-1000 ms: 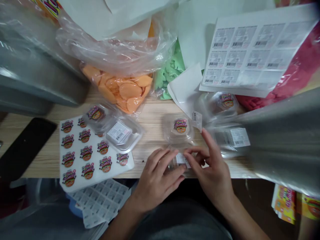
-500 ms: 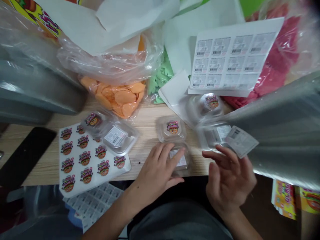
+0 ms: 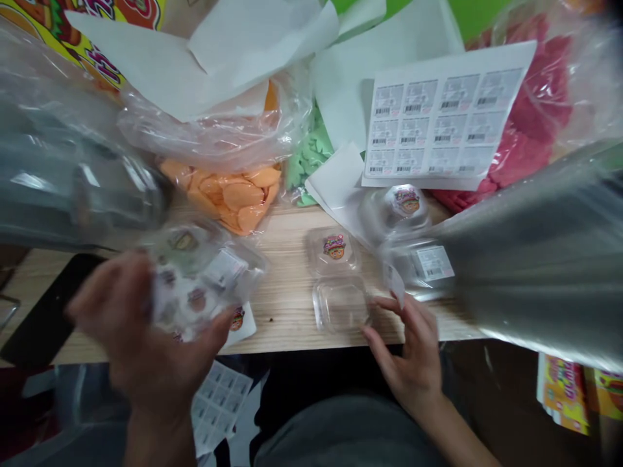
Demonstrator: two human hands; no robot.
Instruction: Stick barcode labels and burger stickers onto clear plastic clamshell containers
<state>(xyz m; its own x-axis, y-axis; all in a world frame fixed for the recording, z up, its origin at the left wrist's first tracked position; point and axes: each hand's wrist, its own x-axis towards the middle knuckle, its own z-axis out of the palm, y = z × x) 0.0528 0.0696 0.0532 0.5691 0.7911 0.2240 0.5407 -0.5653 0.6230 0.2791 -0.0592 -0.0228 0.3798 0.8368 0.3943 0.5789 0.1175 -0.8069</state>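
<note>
Clear plastic tub [image 3: 341, 305] sits empty on wooden bench [image 3: 287, 327] | hands well apart | left hand [image 3: 131, 324] lifts blurred sticker sheet [image 3: 185, 298] | right hand [image 3: 409, 353] beside tub, touching small white label [image 3: 396, 283]

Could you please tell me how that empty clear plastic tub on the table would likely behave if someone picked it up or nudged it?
The clear plastic tub looks thin-walled and empty, so it would probably feel very light and shift easily when nudged. Its smooth, glossy sides may be a little slippery. Its squarish shape suggests it would slide rather than roll.
</note>
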